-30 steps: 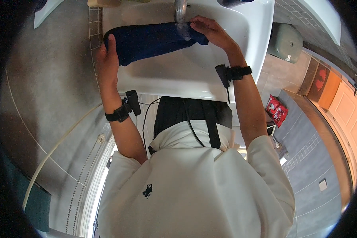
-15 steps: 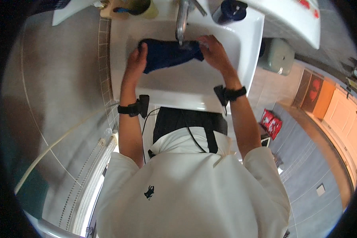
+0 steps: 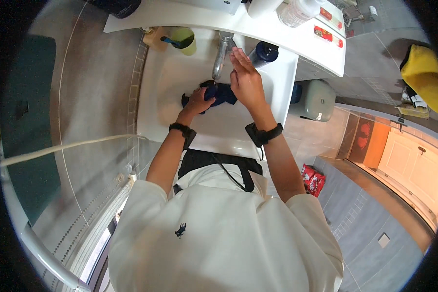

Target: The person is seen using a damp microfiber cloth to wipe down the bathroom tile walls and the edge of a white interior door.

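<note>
A dark blue cloth (image 3: 223, 94) lies bunched in the white sink (image 3: 180, 124). My left hand (image 3: 198, 102) is closed on its left part, fingers curled over the fabric. My right hand (image 3: 246, 82) is raised beside the chrome tap (image 3: 220, 63), fingers stretched out together and holding nothing. Its fingertips are at the tap's lever; whether they press on it cannot be made out. The tap's spout ends just above the cloth, and no running water can be made out.
A yellow-green cup (image 3: 189, 43) with a blue-handled brush stands on the sink's back left corner. On the back right stands a dark blue-lidded container (image 3: 264, 52). A white shelf (image 3: 204, 15) with bottles overhangs the back. To the right is a grey-green bin-like container (image 3: 317, 101).
The cloth was stretched between both hands under the tap; now it is bunched lower in the sink. My right hand has let go and moved up to the tap lever.
</note>
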`<state>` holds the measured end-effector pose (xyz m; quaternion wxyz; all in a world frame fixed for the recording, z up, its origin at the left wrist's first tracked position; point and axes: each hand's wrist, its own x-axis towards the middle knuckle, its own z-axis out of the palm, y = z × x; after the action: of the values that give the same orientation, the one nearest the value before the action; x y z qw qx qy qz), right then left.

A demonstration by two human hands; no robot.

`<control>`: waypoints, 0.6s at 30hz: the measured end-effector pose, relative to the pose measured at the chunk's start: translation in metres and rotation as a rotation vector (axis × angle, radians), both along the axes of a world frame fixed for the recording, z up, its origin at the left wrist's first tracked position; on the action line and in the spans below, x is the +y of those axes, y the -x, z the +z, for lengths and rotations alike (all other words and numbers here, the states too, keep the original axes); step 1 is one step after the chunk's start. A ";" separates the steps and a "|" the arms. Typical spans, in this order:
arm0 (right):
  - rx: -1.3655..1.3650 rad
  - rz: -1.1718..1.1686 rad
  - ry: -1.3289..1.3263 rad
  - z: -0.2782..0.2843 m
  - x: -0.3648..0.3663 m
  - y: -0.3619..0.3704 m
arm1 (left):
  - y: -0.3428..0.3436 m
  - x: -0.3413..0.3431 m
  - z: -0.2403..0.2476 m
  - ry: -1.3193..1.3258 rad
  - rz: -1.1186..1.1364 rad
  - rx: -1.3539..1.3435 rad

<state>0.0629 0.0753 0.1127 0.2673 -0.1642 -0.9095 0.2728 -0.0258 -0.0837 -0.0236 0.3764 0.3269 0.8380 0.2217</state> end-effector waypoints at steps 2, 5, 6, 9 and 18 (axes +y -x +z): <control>0.007 0.038 0.019 0.008 0.000 -0.004 | 0.000 -0.007 -0.037 0.000 -0.068 0.085; 0.025 0.016 0.238 0.012 0.006 -0.022 | -0.013 0.003 -0.018 0.160 -0.169 0.170; 0.009 -0.055 0.221 0.006 0.006 -0.032 | -0.016 0.004 -0.003 0.335 -0.164 0.183; -0.181 -0.193 0.441 -0.003 0.002 -0.068 | 0.001 -0.008 -0.036 0.301 -0.243 0.081; -0.708 0.127 0.639 -0.101 -0.018 -0.122 | 0.004 -0.001 -0.019 0.106 -0.113 -0.052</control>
<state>0.1850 0.0572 0.0112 -0.1397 -0.2651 -0.8234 0.4819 -0.0298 -0.0852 -0.0427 0.4268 0.3476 0.8186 0.1639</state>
